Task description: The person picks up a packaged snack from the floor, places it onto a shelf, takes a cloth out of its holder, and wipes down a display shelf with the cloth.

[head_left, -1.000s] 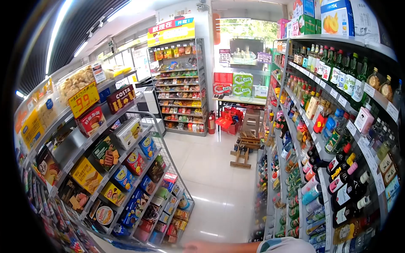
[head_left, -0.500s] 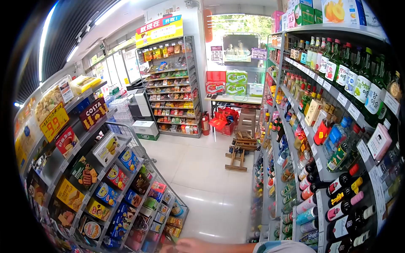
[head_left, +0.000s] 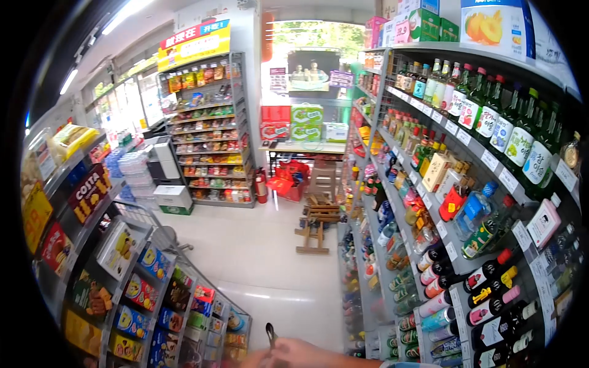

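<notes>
My right hand (head_left: 296, 352) reaches in from the lower right, its fingers closed around a slim dark object with a rounded, loop-like end (head_left: 270, 334). Only the upper part of that object shows, so its kind is unclear. Just left of it, at the bottom edge, my left hand (head_left: 245, 357) is partly visible and blurred. Its fingers cannot be made out. Both hands are low over the aisle floor (head_left: 276, 294), between the snack rack (head_left: 141, 270) on the left and the bottle shelves (head_left: 445, 236) on the right.
Green soju bottles (head_left: 521, 144) line the upper right shelf. Ahead stand a wall rack of packets (head_left: 208, 132), a fire extinguisher (head_left: 261, 186), wooden folding stools (head_left: 314, 236) and a table (head_left: 334, 147) with boxes. A white box (head_left: 173, 199) sits on the floor at left.
The view has turned right, so the far rack and stools appear further left. The dark loop-ended object now shows above my right hand, and my left hand has come into view.
</notes>
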Demonstrator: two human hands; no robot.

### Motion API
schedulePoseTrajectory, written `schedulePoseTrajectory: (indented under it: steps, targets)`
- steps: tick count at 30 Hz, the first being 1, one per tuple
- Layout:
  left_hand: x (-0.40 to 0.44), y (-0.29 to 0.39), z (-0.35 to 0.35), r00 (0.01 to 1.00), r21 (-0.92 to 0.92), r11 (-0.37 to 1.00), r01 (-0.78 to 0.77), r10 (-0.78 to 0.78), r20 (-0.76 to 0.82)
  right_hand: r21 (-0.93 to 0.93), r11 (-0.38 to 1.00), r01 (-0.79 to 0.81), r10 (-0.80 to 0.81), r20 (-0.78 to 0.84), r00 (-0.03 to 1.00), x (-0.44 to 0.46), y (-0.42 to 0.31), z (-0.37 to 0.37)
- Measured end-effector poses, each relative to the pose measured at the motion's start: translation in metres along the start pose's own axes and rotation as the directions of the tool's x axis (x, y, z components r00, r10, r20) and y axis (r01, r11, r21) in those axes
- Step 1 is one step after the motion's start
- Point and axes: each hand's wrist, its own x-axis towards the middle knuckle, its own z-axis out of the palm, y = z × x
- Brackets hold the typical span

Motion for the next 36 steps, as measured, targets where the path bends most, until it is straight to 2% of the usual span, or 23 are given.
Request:
schedulePoseTrajectory:
  steps: [1,2,4,6,8,10,12,14,16,17,19,20,22,23,24,25,28,29,30,32,33,34,36]
  targets:
    - [0.012,0.009,-0.008,0.995,-0.007,0.998,0.066,-0.065,0.081,0.018,0.999,-0.048,0.049,-0.046,0.998,0.001,-0.002,-0.006]
    - [0.026,0.004,-0.011,0.993,-0.017,0.999,0.043,-0.041,0.108,0.039,0.995,-0.092,0.095,-0.097,0.991,0.005,-0.006,-0.012]
    - [0.056,-0.008,-0.012,0.977,-0.048,0.986,-0.159,0.164,0.134,0.033,0.991,-0.132,0.135,-0.155,0.979,0.01,-0.031,-0.024]
    - [0.077,-0.004,-0.026,0.962,-0.103,0.971,-0.214,0.228,0.15,0.092,0.975,-0.204,0.215,-0.136,0.967,0.021,-0.056,-0.035]
    - [0.098,-0.012,-0.04,0.947,-0.139,0.956,-0.259,0.28,0.157,0.118,0.978,-0.175,0.19,-0.13,0.973,0.039,-0.058,-0.041]
    - [0.114,-0.017,-0.055,0.934,-0.169,0.937,-0.306,0.33,0.137,0.254,0.948,-0.193,0.216,-0.068,0.974,0.058,-0.082,-0.046]
    - [0.126,-0.017,-0.076,0.97,-0.247,0.962,-0.113,0.161,0.184,0.248,0.95,-0.188,0.209,-0.061,0.976,0.082,-0.083,-0.046]
    - [0.14,-0.049,-0.075,0.974,-0.232,0.962,-0.144,0.18,0.141,0.249,0.951,-0.182,0.201,-0.053,0.978,0.105,-0.077,-0.044]
    - [0.155,-0.067,-0.079,0.985,-0.308,0.945,-0.106,0.143,0.099,0.405,0.899,-0.165,0.217,-0.084,0.973,0.127,-0.066,-0.04]
    - [0.164,-0.079,-0.08,0.983,-0.313,0.944,-0.103,0.144,0.112,0.402,0.905,-0.137,0.19,-0.093,0.977,0.135,-0.06,-0.042]
    - [0.182,-0.1,-0.076,0.986,-0.43,0.894,-0.127,0.159,0.039,0.386,0.917,-0.103,0.167,-0.136,0.976,0.15,-0.044,-0.043]
    - [0.192,-0.1,-0.082,0.992,-0.426,0.903,-0.047,0.092,0.084,0.371,0.926,-0.066,0.136,-0.164,0.977,0.154,-0.036,-0.046]
    - [0.21,-0.104,-0.088,0.992,-0.419,0.906,-0.065,0.105,0.073,0.426,0.899,-0.106,0.189,-0.157,0.969,0.16,-0.032,-0.048]
    - [0.215,-0.1,-0.093,0.995,-0.395,0.919,0.009,0.031,0.095,0.45,0.891,-0.07,0.165,-0.176,0.971,0.162,-0.035,-0.052]
    - [0.224,-0.107,-0.087,0.997,-0.498,0.866,-0.047,0.074,0.035,0.473,0.881,-0.028,0.138,-0.2,0.97,0.165,-0.039,-0.058]
    - [0.232,-0.108,-0.087,0.997,-0.539,0.842,-0.011,0.049,0.056,0.503,0.86,-0.083,0.194,-0.173,0.966,0.167,-0.045,-0.067]
    - [0.263,-0.107,-0.085,0.995,-0.603,0.794,0.074,-0.019,0.097,0.535,0.843,-0.053,0.161,-0.157,0.974,0.181,-0.032,-0.088]
    - [0.271,-0.107,-0.084,0.992,-0.627,0.77,0.116,-0.061,0.109,0.515,0.852,-0.095,0.19,-0.134,0.972,0.187,-0.03,-0.096]
    - [0.28,-0.107,-0.083,0.991,-0.619,0.775,0.125,-0.075,0.107,0.526,0.845,-0.099,0.19,-0.122,0.974,0.193,-0.027,-0.104]
    - [0.304,-0.106,-0.079,0.998,-0.544,0.839,0.018,0.021,0.065,0.532,0.843,-0.082,0.153,-0.091,0.984,0.209,-0.023,-0.124]
    - [0.318,-0.105,-0.065,0.998,-0.662,0.748,0.052,-0.058,0.012,0.542,0.837,-0.08,0.145,-0.08,0.986,0.216,-0.023,-0.136]
    - [0.328,-0.103,-0.06,0.998,-0.654,0.755,0.052,-0.064,0.005,0.538,0.84,-0.071,0.126,-0.065,0.99,0.222,-0.024,-0.151]
    - [0.354,-0.082,-0.059,0.995,-0.607,0.791,0.074,-0.019,0.096,0.538,0.841,-0.063,0.1,-0.04,0.994,0.235,-0.022,-0.181]
